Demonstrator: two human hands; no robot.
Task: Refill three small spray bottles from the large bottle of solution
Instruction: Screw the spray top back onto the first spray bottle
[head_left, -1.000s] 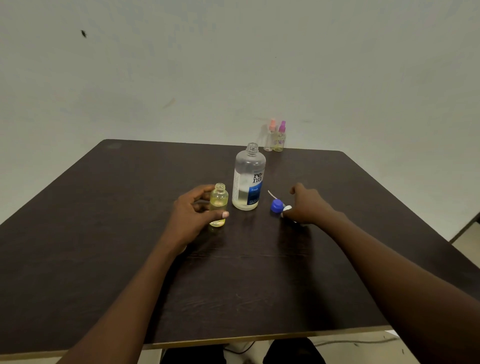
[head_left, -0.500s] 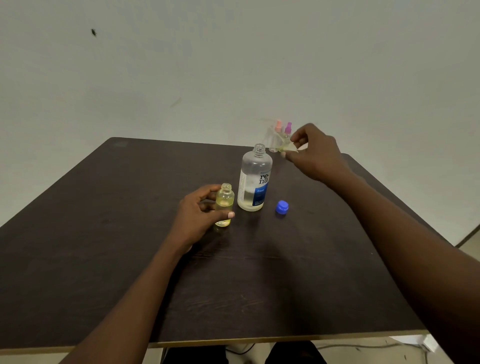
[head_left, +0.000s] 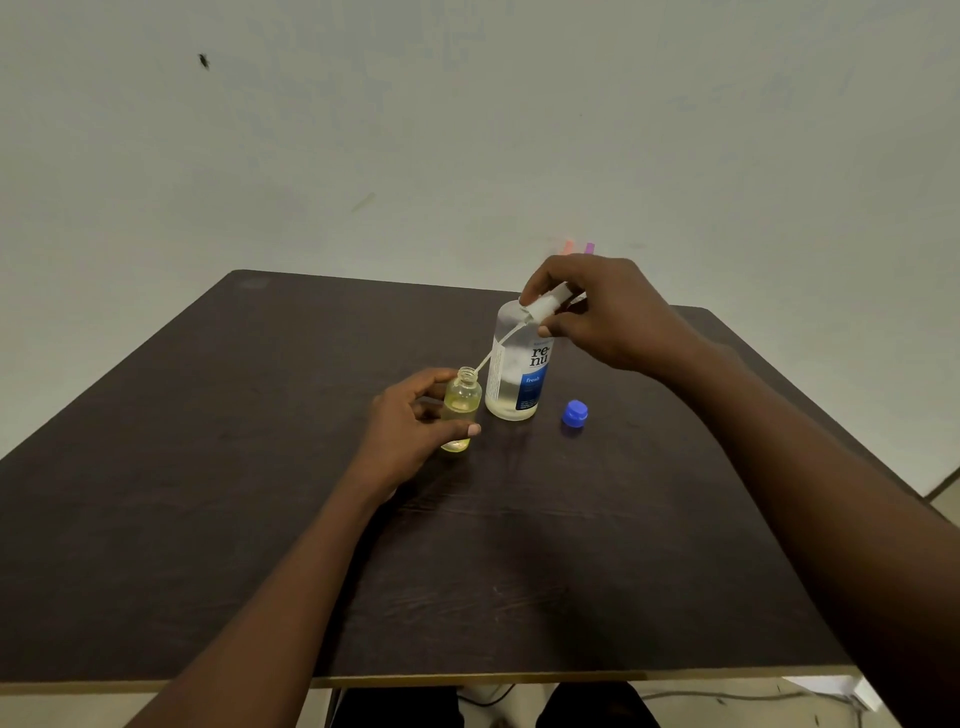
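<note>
Sprayer (head_left: 545, 306) pinched in right hand (head_left: 615, 319); left hand (head_left: 408, 434) grips small bottle (head_left: 461, 401).

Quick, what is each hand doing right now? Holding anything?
Left hand: grips the small bottle, which stands uncapped on the table.
Right hand: pinches the white spray pump, its tube angled toward that bottle's mouth.

Hiding the two far spray bottles (head_left: 569, 247) behind the right hand (head_left: 618, 317), leaving only blurred pink and purple tops. Blocking the neck of the large bottle (head_left: 519, 374) with the spray head (head_left: 545, 304). Cropping the tabletop (head_left: 208, 519) at both sides.
</note>
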